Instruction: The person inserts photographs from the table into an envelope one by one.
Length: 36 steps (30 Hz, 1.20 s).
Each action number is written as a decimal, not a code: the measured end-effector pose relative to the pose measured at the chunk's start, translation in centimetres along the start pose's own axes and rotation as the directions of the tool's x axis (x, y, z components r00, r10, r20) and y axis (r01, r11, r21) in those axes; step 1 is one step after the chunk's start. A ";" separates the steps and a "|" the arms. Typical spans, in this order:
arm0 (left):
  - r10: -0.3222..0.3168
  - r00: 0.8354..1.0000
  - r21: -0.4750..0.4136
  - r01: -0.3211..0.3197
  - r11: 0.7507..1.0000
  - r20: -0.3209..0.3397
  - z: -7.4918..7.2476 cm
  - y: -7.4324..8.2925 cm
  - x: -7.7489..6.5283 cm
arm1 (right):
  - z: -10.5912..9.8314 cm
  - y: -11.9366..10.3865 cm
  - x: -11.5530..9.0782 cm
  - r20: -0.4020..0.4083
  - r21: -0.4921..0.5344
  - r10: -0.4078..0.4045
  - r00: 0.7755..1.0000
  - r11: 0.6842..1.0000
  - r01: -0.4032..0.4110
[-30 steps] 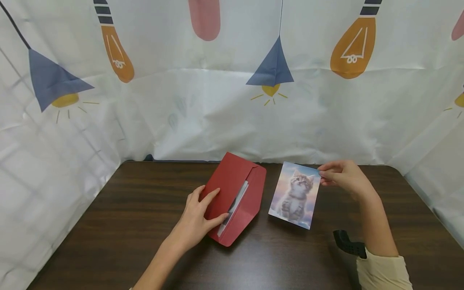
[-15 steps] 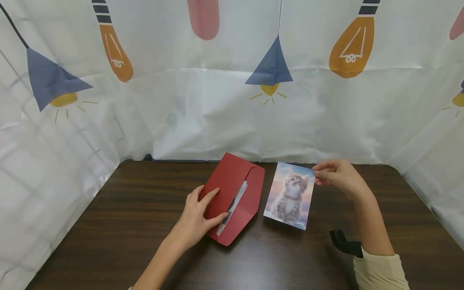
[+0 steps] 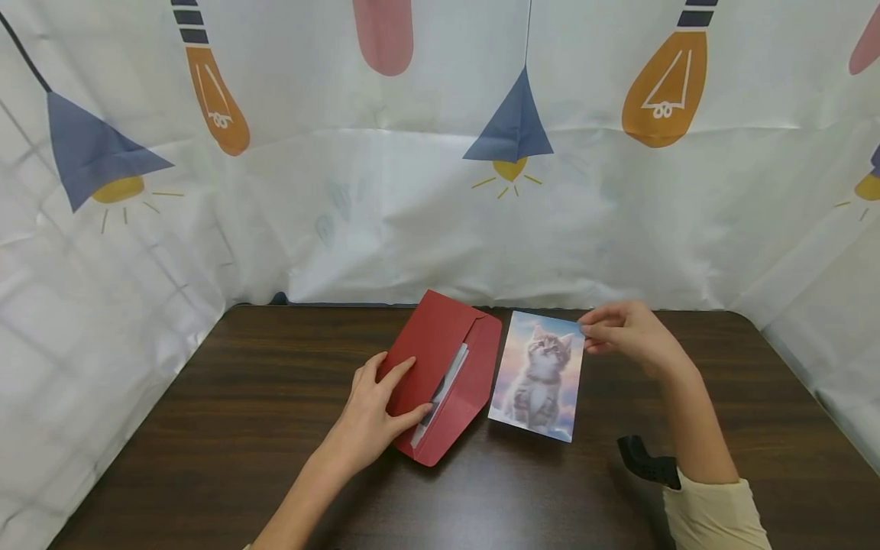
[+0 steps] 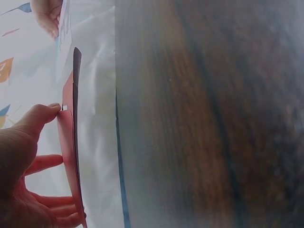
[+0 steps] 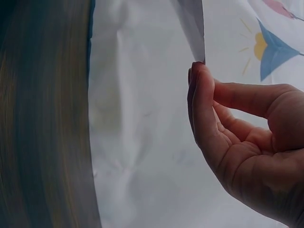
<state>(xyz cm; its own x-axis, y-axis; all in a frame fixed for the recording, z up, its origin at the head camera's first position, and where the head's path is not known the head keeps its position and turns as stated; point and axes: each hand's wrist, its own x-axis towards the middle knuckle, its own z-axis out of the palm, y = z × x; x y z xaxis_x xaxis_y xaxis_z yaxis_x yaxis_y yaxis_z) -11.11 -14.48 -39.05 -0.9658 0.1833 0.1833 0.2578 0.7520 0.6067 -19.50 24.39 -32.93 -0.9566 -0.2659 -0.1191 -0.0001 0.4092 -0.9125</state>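
Note:
A red envelope (image 3: 435,336) lies slanted on the table, its pointed flap (image 3: 470,382) turned out to the right. White papers (image 3: 447,382) show in its mouth. My left hand (image 3: 371,409) rests on the envelope with fingers spread over the front and the thumb at the mouth's edge. In the left wrist view the red envelope (image 4: 70,137) appears edge-on beside the fingers. Close to the right of the flap, a kitten picture card (image 3: 536,374) faces up. My right hand (image 3: 629,336) pinches its top right corner between thumb and fingertips.
The dark wood table (image 3: 275,382) ends at the back against a white curtain (image 3: 330,214) printed with lamps and bulbs. A black strap-like piece (image 3: 646,462) sticks out from the right forearm, by a cream sleeve (image 3: 715,512).
My right hand has moved left with the kitten card, bringing it closer to the envelope's flap. The left hand and the envelope have stayed in place.

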 end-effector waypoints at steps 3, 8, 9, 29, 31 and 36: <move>-0.001 1.000 0.002 0.001 1.000 0.001 0.0 0.0 0.0 | 0.3 -0.2 0.0 0.008 0.005 -0.003 1.000 1.000 0.003; 0.000 1.000 0.002 0.000 1.000 0.002 0.1 0.1 0.0 | 0.7 -0.3 0.0 0.019 0.001 -0.009 1.000 1.000 0.009; 0.000 1.000 0.001 0.000 1.000 0.001 0.1 0.1 0.0 | 0.8 -0.4 0.0 0.021 0.000 -0.011 1.000 1.000 0.011; 0.009 1.000 -0.011 -0.009 1.000 -0.012 0.3 0.4 -0.2 | 2.3 -1.3 0.2 0.055 -0.016 -0.016 0.998 1.000 0.017; 0.009 1.000 -0.011 -0.009 1.000 -0.010 0.4 0.5 -0.1 | 2.4 -1.3 0.2 0.057 -0.019 -0.017 0.998 1.000 0.018; 0.014 1.000 -0.010 -0.014 1.000 -0.010 0.4 0.5 -0.1 | 2.7 -1.4 0.2 0.065 -0.020 -0.021 0.998 1.000 0.023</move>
<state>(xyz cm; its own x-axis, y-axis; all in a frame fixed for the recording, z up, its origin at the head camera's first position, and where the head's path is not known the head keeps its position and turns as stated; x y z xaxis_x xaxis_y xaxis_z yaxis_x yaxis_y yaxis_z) -10.87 -13.89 -39.07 -0.9617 0.1874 0.2001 0.2720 0.7429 0.6116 -18.93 21.40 -32.74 -0.9353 -0.3310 -0.1250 -0.0275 0.4202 -0.9070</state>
